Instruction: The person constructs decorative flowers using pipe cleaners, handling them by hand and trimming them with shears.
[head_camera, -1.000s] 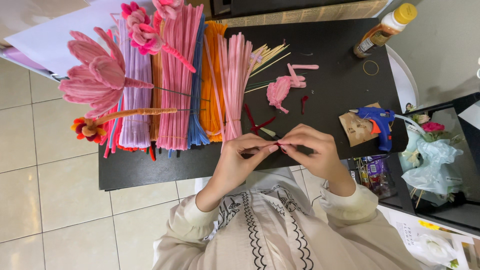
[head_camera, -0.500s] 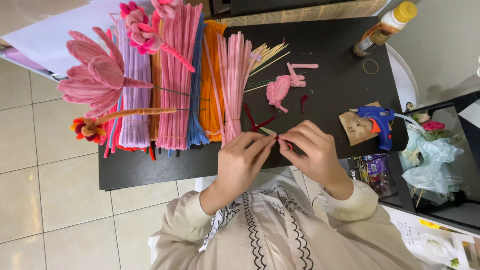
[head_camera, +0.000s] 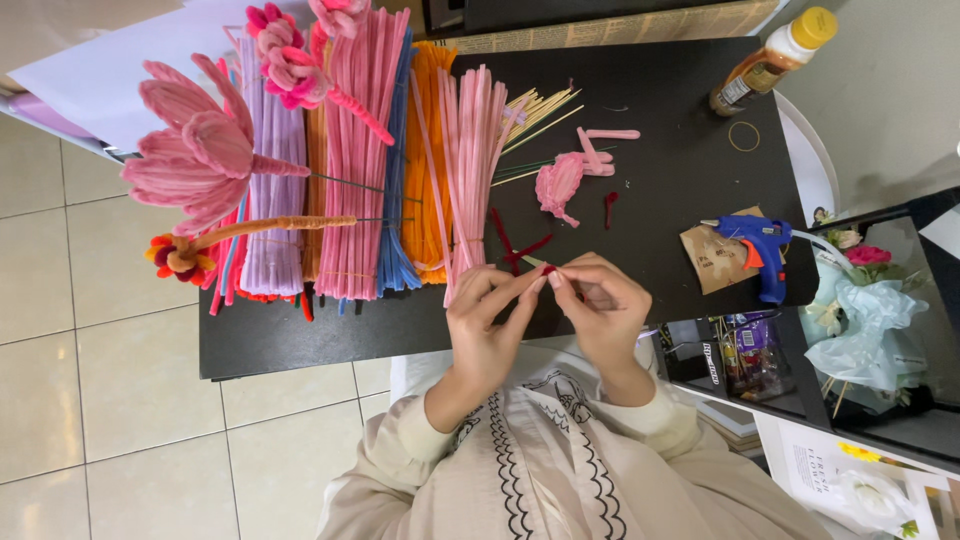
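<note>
Dark red fuzzy pipe-cleaner piece (head_camera: 549, 270), tiny and mostly hidden, sits pinched between both hands above the near edge of the black table (head_camera: 680, 80). Left hand (head_camera: 487, 325) grips it with thumb and forefinger; right hand (head_camera: 603, 312) closes on its other end, apparently with a thin pale stick. Just beyond lie more dark red scraps (head_camera: 515, 247), then upright-looking bundles of pink chenille stems (head_camera: 470, 160). Judging from so slight a grip, the piece could slip and drop to the lap. A blue glue gun (head_camera: 755, 243) rests near the right wrist, where a careless elbow might catch its cord.
</note>
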